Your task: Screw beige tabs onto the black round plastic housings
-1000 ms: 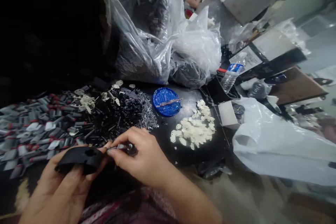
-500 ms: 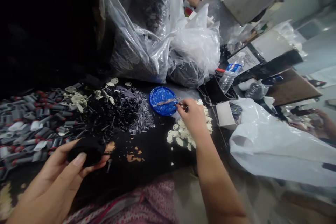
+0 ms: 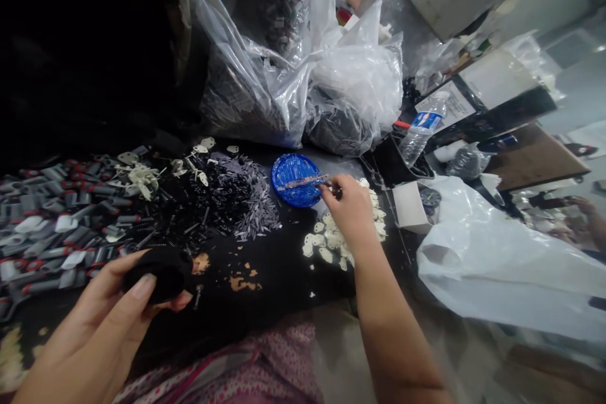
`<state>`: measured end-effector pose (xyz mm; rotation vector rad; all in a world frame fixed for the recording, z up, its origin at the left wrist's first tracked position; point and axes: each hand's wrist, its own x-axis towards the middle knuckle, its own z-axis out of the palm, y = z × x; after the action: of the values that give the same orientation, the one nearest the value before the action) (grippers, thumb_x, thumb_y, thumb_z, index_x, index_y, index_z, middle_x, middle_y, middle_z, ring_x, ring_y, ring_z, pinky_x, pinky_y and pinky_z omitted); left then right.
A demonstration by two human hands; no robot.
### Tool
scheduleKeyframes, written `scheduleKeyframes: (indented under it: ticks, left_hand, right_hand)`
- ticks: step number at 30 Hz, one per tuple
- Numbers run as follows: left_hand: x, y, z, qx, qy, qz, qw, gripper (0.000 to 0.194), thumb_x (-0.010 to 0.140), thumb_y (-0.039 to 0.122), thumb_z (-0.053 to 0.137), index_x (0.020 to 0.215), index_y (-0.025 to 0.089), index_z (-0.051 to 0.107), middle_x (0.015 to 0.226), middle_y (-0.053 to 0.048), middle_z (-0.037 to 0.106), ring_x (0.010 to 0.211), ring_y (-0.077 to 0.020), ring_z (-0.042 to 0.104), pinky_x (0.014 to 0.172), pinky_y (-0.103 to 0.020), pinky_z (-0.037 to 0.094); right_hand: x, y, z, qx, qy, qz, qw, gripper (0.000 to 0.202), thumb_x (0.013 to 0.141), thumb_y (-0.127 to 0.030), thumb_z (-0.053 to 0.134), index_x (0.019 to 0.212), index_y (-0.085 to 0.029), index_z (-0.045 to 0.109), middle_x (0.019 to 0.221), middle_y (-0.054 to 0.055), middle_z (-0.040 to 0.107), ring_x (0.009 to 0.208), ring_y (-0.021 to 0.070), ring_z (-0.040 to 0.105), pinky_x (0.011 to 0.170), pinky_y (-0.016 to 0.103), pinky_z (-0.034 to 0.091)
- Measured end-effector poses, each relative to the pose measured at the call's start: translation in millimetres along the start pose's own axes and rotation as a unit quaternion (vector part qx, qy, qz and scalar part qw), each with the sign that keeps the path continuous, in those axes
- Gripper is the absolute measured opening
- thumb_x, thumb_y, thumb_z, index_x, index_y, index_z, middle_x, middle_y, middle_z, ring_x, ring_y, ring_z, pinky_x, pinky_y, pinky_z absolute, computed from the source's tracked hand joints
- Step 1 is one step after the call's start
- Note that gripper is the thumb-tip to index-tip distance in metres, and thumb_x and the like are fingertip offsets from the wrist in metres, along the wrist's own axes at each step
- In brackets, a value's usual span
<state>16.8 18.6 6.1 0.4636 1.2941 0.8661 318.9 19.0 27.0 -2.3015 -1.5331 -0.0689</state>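
Left hand (image 3: 111,319) clasps black part (image 3: 158,271) above table (image 3: 284,271), toward near edge. Right hand (image 3: 350,205), fingertips together, pinches small dark piece (image 3: 337,191) at blue lid's (image 3: 298,198) right rim, by stick (image 3: 300,183).

Bench (image 3: 288,271) is black and pretty loaded — grey tubes (image 3: 55,222) heaped on the left, then black bits (image 3: 187,214), grey slivers (image 3: 254,203), a blue dish (image 3: 275,192), loose cream tabs (image 3: 326,237). Clear bags (image 3: 265,104) along the back — tan patches (image 3: 242,283) up front.
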Motion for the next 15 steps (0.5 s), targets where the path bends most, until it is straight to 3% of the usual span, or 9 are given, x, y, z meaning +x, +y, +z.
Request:
scheduleKeyframes:
  ticks: [5,8,10,15]
  left_hand:
    - [-4.5,-8.6,12.4,-0.056,-0.049,-0.036,0.997,0.036,0.065,0.035,0.081,0.095,0.026,0.064,0.083,0.002,0.077,0.065,-0.0167,0.07,0.063,-0.022,0.058]
    - [-4.7,-10.2,24.7,-0.079,-0.135,-0.067,0.985,0.028,0.075,0.033,0.074,0.099,0.022,0.064,0.088,-0.004,0.077,0.073,-0.0186,0.072,0.066,-0.026,0.059]
    - [-3.1,-8.1,31.9,-0.106,-0.182,-0.093,0.973,0.018,0.081,0.027,0.068,0.097,0.019,0.065,0.09,-0.006,0.076,0.077,-0.0193,0.073,0.069,-0.028,0.06]
    - [0.2,-2.8,39.3,-0.164,-0.221,-0.14,0.951,0.006,0.085,0.019,0.063,0.089,0.017,0.068,0.091,-0.004,0.076,0.075,-0.018,0.073,0.07,-0.03,0.06]
  right_hand:
    - [-24.4,-22.2,-3.0,0.173,-0.01,0.042,0.984,0.02,0.086,-0.039,0.057,0.08,-0.02,0.061,0.064,-0.003,0.055,0.058,0.0128,0.05,0.056,0.025,0.039]
    - [-43.0,-47.5,1.3,0.383,-0.073,0.107,0.915,0.021,0.081,-0.041,0.064,0.078,-0.02,0.061,0.057,-0.006,0.05,0.05,0.0097,0.045,0.049,0.023,0.036]
    - [-53.0,-64.5,1.3,0.452,-0.111,0.12,0.877,0.02,0.08,-0.039,0.066,0.078,-0.02,0.062,0.059,-0.006,0.053,0.05,0.0091,0.045,0.049,0.023,0.037]
    - [-64.0,-91.7,-11.0,0.405,-0.127,0.069,0.903,0.01,0.082,-0.032,0.066,0.079,-0.023,0.064,0.069,-0.003,0.062,0.061,0.011,0.055,0.058,0.023,0.044]
